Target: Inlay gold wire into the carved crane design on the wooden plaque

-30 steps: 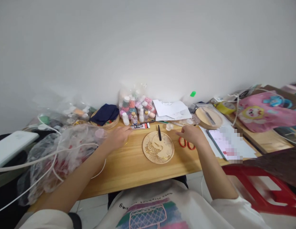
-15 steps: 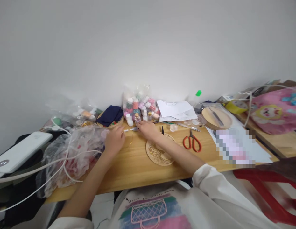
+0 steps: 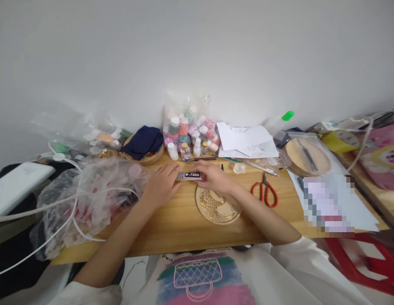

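Observation:
A tube labelled B-7000 (image 3: 192, 175) lies level between my hands above the wooden desk. My right hand (image 3: 212, 177) grips its right end with fingers and thumb. At the tube's left end is my left hand (image 3: 162, 184), its fingers extended and the thumb apart, touching or nearly touching the tip. Below my right hand lies a round wooden plaque (image 3: 216, 207) with a gold raised pattern, partly under the wrist. Small bottles, among them a cork-topped glass bottle (image 3: 185, 152), stand just behind the hands.
Red-handled pliers (image 3: 264, 195) lie right of my right forearm. Crumpled plastic bags (image 3: 98, 199) and white cables cover the left side. Behind are a dark blue cloth (image 3: 144, 142), a bag of coloured jars (image 3: 190, 131), white papers (image 3: 246, 142) and a round wooden piece (image 3: 303, 156).
The B-7000 tube now shows its label, held by my right hand. My left hand has moved nearer to it and its fingers have spread. The view has shifted slightly.

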The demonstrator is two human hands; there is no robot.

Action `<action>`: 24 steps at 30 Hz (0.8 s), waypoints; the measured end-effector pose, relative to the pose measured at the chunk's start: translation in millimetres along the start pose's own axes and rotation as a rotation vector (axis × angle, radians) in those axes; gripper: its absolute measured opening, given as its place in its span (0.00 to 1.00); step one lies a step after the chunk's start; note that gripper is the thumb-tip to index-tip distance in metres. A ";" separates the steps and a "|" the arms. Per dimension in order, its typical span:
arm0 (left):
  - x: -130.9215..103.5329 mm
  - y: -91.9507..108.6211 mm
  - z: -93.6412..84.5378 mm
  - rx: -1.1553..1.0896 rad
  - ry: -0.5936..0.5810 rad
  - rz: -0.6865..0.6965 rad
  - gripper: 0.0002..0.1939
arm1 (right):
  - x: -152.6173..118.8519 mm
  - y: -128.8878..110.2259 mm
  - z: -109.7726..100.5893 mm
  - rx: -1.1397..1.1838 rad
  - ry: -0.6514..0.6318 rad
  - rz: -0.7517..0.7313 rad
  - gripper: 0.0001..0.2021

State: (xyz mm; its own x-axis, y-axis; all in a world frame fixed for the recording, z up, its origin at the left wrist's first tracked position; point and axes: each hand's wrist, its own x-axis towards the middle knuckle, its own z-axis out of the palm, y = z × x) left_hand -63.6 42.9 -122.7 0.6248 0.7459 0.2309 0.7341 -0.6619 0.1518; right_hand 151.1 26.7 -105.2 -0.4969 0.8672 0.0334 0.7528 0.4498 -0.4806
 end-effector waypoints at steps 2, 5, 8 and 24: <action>-0.4 2.9 -1.3 -0.022 0.008 0.159 0.16 | -16.5 -0.1 -6.5 0.180 0.095 -0.069 0.17; -2.8 8.6 -5.1 -0.043 0.105 0.288 0.15 | -42.3 4.2 -14.4 0.528 0.230 -0.100 0.17; -4.8 16.1 -11.3 -0.086 0.202 0.276 0.15 | -64.9 8.7 -17.0 0.905 0.298 0.028 0.25; 23.5 3.3 27.5 -0.480 0.168 -0.118 0.12 | -43.8 9.1 21.1 1.525 0.775 0.599 0.11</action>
State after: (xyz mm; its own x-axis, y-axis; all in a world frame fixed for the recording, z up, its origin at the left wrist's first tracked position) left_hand -39.2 60.3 -143.2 0.4647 0.8213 0.3308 0.5674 -0.5631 0.6008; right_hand 170.7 -11.6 -129.5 0.2906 0.9131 -0.2859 -0.5004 -0.1096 -0.8588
